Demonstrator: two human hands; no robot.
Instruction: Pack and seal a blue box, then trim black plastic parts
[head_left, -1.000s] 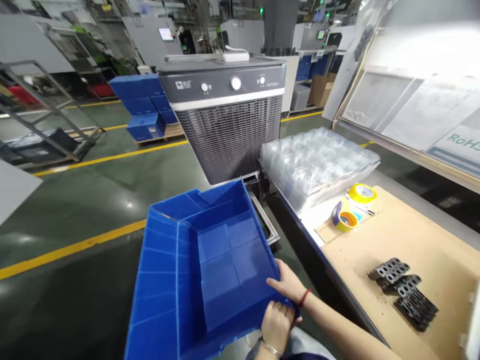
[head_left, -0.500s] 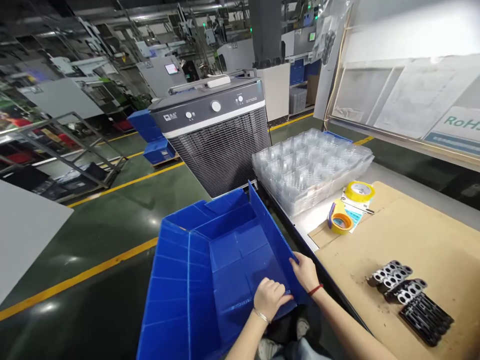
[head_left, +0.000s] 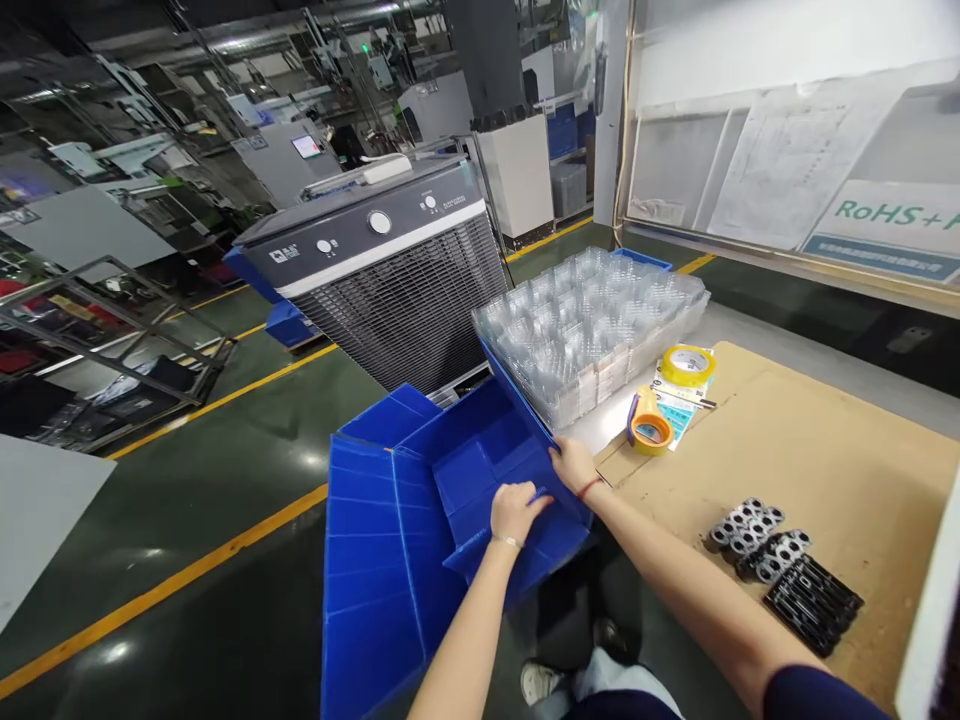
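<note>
A blue corrugated plastic crate (head_left: 371,570) is in front of me, tilted, with its far wall close to the table edge. My left hand (head_left: 516,512) is closed on a folded blue panel (head_left: 517,560) inside the crate. My right hand (head_left: 574,466) grips the top of the crate's wall nearest the table. The crate's lower corner is out of frame at the bottom, and my hands hide part of its inside.
A stack of transparent plastic trays (head_left: 589,325) and rolls of yellow tape (head_left: 686,365) stand on the table. Dark metal parts (head_left: 780,570) lie on a cardboard sheet (head_left: 825,450). Behind the crate stands a grey air cooler (head_left: 397,290). My feet show below.
The crate has swung closer to the table and tilted, its wall now reaching the tray stack. Both hands have moved farther up the crate. The view has turned slightly.
</note>
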